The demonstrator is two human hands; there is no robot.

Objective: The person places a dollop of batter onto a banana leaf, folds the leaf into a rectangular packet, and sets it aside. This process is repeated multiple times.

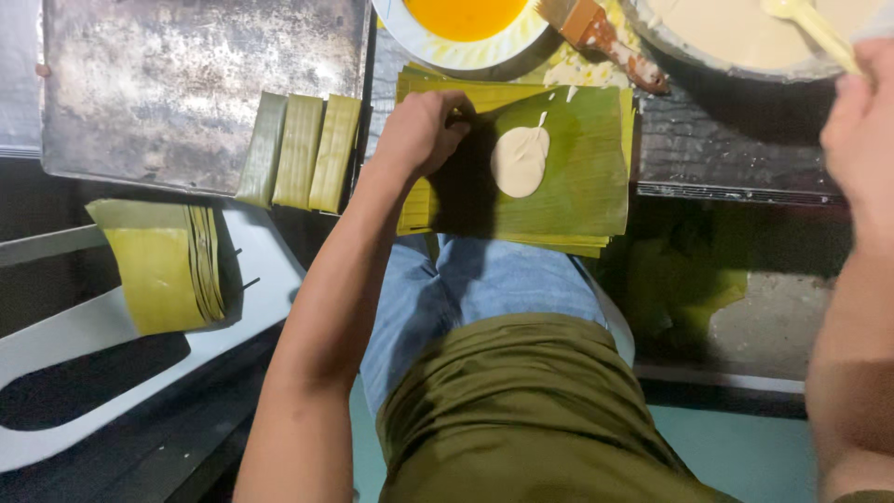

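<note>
A: While the left hand (421, 130) pressed down on the near-left corner of the top banana leaf (568, 168), fingers curled loosely over its edge, the dollop of pale batter (520, 160) sat just to the right of that hand, close to the knuckles.

B: And its long axis ran away from the body, a thin tail trailing off at the far end. The left hand was clearly the nearer one.

A: Right. The right hand (861, 121) was well off to the right, raised by the batter bowl (708, 58). It seemed to hold the pale spoon (810, 23), though whether it pinched or wrapped the handle, I couldn't tell; the frame cut it off.

B: Beyond the leaf stack lay a brush (596, 33) with a wooden handle, and a white plate of orange liquid (466, 19).

A: To the left of the left hand, three folded leaf parcels (300, 149) lay side by side on the metal tray (168, 84), and more leaves (163, 261) were stacked on a white chair (270, 279).

B: Nothing stood between the left hand and the batter.
</note>
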